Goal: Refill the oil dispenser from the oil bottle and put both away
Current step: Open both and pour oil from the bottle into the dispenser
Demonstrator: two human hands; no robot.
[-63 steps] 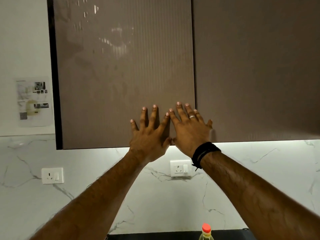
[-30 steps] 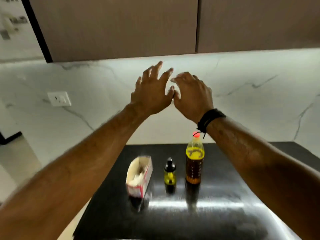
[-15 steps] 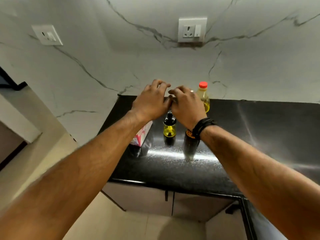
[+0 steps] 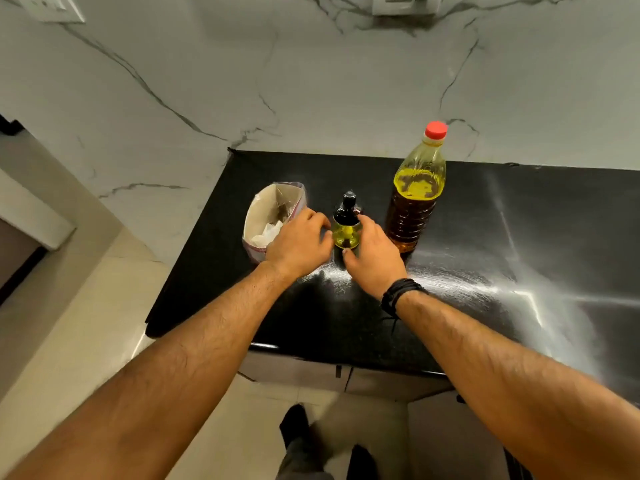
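The oil dispenser (image 4: 345, 231), a small clear bottle of yellow oil with a black pump top, stands on the black countertop (image 4: 485, 254). My right hand (image 4: 375, 259) wraps its right side, thumb at the base and forefinger at the shoulder. From the left, my left hand (image 4: 298, 241) comes in with curled fingers that end just short of the glass. The tall oil bottle (image 4: 415, 199), red-capped and mostly full, stands upright to the right of the dispenser, behind my right hand, and neither hand touches it.
An open carton lined with a plastic bag (image 4: 258, 211) stands left of the dispenser, partly behind my left hand. A marble wall with two sockets (image 4: 405, 3) backs the counter. The counter's left edge drops to a tiled floor (image 4: 86, 323). Cabinet doors sit below.
My hands left the upper cabinet door and came down to the counter. They have parted and now sit either side of the dispenser, the right one on it. The view tilted down.
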